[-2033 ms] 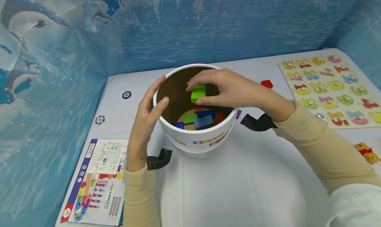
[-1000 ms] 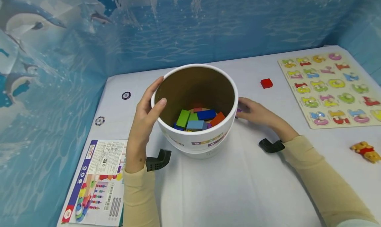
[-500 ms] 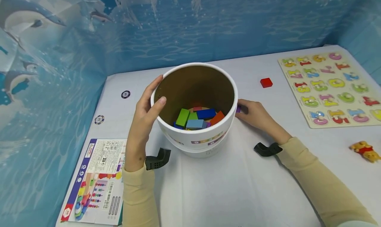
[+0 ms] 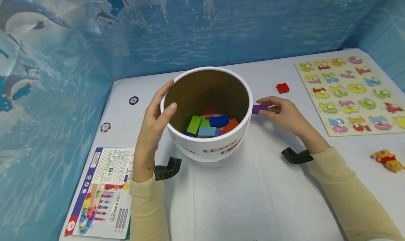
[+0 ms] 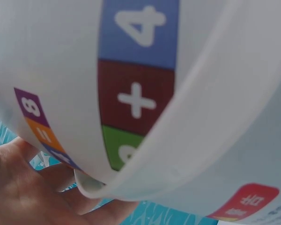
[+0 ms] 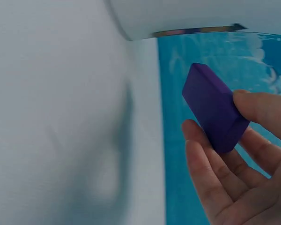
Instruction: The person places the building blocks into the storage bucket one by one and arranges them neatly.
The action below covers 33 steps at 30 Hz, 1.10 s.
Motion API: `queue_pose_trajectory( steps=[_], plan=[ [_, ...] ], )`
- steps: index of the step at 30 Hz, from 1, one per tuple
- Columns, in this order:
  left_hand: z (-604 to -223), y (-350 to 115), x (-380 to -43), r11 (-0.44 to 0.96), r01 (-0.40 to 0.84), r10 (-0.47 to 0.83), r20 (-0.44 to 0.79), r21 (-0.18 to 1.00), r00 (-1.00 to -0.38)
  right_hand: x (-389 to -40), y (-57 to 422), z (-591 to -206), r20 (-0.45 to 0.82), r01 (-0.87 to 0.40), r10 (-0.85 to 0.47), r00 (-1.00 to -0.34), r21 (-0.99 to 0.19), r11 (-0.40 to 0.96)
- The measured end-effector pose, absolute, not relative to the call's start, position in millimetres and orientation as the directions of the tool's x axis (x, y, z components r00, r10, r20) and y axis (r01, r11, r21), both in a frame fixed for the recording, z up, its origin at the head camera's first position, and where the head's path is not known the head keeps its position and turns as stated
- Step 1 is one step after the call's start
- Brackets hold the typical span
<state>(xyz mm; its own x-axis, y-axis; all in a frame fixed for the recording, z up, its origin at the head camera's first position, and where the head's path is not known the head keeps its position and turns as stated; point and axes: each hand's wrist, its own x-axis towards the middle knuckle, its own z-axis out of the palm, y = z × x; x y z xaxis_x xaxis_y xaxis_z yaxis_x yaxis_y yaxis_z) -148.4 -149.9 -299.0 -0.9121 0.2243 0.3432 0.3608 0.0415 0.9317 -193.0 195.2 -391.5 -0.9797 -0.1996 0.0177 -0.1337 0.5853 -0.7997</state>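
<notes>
A white bucket (image 4: 209, 153) with printed number strips stands at mid-table, several coloured blocks lying on its floor, among them a green block (image 4: 194, 125) and a light blue block (image 4: 208, 132). My left hand (image 4: 152, 135) grips the bucket's left side, thumb over the rim; the left wrist view shows its fingers (image 5: 61, 178) against the outer wall. To the right of the bucket, my right hand (image 4: 284, 116) pinches a purple block (image 6: 213, 108) between thumb and fingers. In the head view the bucket's rim hides part of that block.
A red block (image 4: 283, 88) lies behind the right hand. A number puzzle board (image 4: 351, 93) is at the right, with a small bear figure (image 4: 388, 160) below it. Two poker chips (image 4: 134, 100) and a printed toy box (image 4: 101, 191) lie to the left.
My right hand first held a green block over the bucket; that block now lies inside. The hand then went to the bucket's right side and lifted a purple block. The left hand stayed put.
</notes>
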Motion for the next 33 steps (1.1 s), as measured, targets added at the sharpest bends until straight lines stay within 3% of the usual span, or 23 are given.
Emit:
queue_pose_trajectory(
  steps=[5, 9, 13, 16, 21, 28, 33],
  plan=[
    [-298.7, -149.7, -148.2, 0.037, 0.355, 0.226, 0.338, 0.934, -0.914, -186.8, 198.3, -359.5, 0.084, -0.131, -0.137, -0.987, -0.915, 0.382],
    [-298.6, -149.7, -148.3, 0.038, 0.355, 0.227, 0.338, 0.934, -0.913, -179.4, 198.7, -334.8, 0.13, -0.142, -0.103, -0.986, -0.983, 0.117],
    [-298.9, -150.4, -148.3, 0.042, 0.353, 0.226, 0.336, 0.935, -0.915, -170.7, 194.9, -311.6, 0.174, -0.154, -0.083, -0.981, -0.966, -0.21],
    [-298.8, -150.7, -148.0, 0.041, 0.354, 0.225, 0.337, 0.934, -0.914, -164.6, 188.8, -295.4, 0.223, -0.182, -0.083, -0.971, -0.921, -0.346],
    [-298.6, -151.1, -147.9, 0.037, 0.357, 0.226, 0.34, 0.933, -0.913, -154.6, 175.2, -273.0, 0.303, -0.228, -0.148, -0.941, -0.896, -0.382],
    [-298.9, -151.6, -148.9, 0.039, 0.364, 0.227, 0.346, 0.931, -0.91, -149.5, 149.0, -258.0, 0.329, -0.257, -0.333, -0.884, -0.936, -0.242],
    [-299.3, -151.4, -149.6, 0.051, 0.374, 0.227, 0.354, 0.926, -0.907, -154.3, 139.6, -258.1, 0.347, -0.27, -0.444, -0.826, -0.936, -0.228]
  ],
)
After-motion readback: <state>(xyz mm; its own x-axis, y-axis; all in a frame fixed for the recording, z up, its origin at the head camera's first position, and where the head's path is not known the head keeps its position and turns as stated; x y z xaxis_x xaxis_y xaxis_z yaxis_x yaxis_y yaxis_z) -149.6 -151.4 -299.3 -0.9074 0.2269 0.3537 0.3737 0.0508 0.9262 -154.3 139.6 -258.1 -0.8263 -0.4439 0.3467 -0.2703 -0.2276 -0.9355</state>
